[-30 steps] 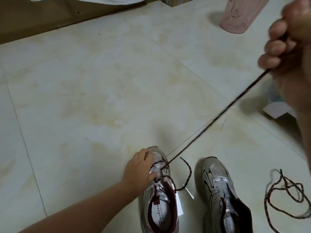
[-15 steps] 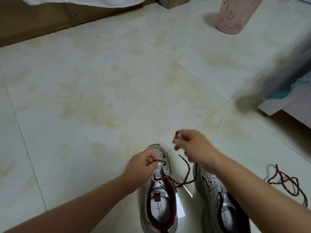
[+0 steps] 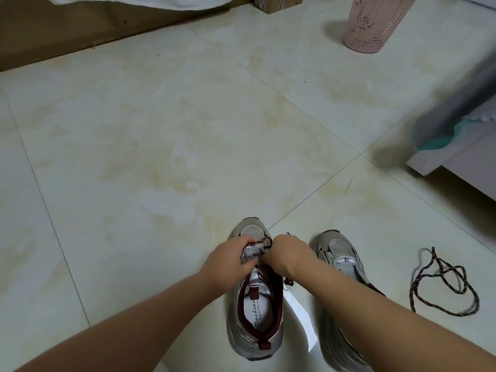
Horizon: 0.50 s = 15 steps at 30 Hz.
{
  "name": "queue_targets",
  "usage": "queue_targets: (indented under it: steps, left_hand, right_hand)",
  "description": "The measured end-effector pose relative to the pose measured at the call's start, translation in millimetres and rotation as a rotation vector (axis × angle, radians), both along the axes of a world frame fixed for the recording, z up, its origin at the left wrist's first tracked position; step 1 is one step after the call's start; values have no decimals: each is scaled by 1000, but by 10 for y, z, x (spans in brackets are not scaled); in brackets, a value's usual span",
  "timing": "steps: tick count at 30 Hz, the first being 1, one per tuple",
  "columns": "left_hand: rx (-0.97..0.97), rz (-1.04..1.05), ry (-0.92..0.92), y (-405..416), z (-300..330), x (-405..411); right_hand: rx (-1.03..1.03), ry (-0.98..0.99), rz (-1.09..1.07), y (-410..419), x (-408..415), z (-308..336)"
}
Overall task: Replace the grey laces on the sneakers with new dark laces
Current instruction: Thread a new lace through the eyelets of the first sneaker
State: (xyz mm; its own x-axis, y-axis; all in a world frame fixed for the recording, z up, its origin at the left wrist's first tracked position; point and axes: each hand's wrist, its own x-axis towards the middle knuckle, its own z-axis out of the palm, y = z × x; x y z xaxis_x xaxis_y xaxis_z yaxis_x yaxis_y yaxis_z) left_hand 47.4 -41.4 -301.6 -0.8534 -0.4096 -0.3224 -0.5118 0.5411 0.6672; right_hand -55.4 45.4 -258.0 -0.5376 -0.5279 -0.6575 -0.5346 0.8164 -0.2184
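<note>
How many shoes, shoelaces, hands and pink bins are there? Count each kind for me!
Shoes: 2, the left shoe and the right shoe
Dark shoelaces: 2, the lace in the left shoe and the loose lace on the floor
Hands: 2, the left hand and the right hand
Pink bins: 1, the pink bin
Total: 7
</note>
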Motion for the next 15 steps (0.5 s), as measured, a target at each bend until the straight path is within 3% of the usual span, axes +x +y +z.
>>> queue_targets:
  steps: [4,10,15]
  left_hand:
    - [-68,-35,0,75,17,3]
    - [-128,-56,24,127,32,42]
    - [-156,-51,93,172,77,24]
  right_hand:
    - [-102,-79,34,-19,-84,251]
    - [-382,-382,-240,170,-134,505]
    - [-448,-257,-219,115,-74,482]
